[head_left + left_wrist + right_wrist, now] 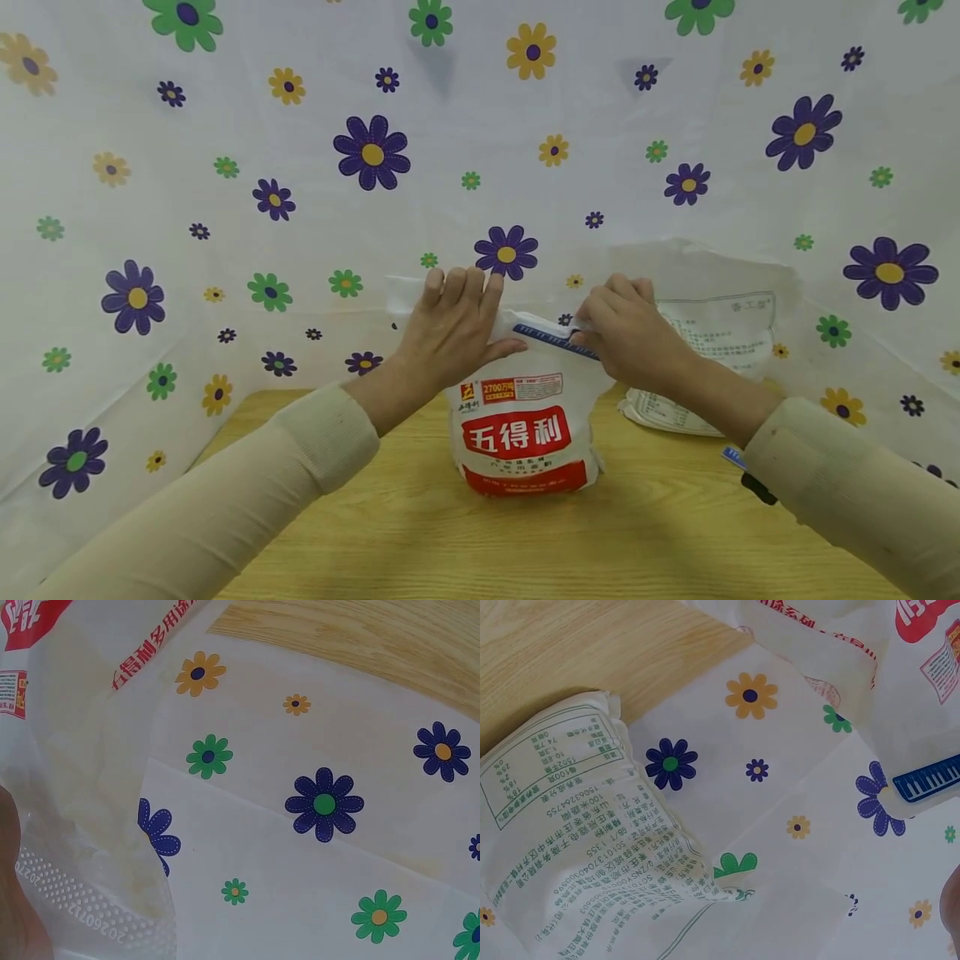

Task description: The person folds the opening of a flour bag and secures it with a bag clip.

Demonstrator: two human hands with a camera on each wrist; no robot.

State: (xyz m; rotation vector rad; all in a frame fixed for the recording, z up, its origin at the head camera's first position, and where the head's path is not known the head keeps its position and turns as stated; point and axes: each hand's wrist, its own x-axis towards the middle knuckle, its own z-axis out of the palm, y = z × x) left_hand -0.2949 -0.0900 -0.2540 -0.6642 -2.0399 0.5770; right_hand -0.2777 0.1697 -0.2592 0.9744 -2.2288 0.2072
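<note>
Below left grip [456, 327] | white bag [525, 429], top clamped there | right grip [628, 332] pinching blue clip [547, 337]

"五得利", "2700万" and "20260712" on the red-printed bag [527, 429]

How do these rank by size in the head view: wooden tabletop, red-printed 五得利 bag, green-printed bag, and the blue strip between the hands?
1. Wooden tabletop
2. Red-printed 五得利 bag and green-printed bag: unsure, not ranked; the latter is farther back and partly hidden
3. Blue strip
</note>
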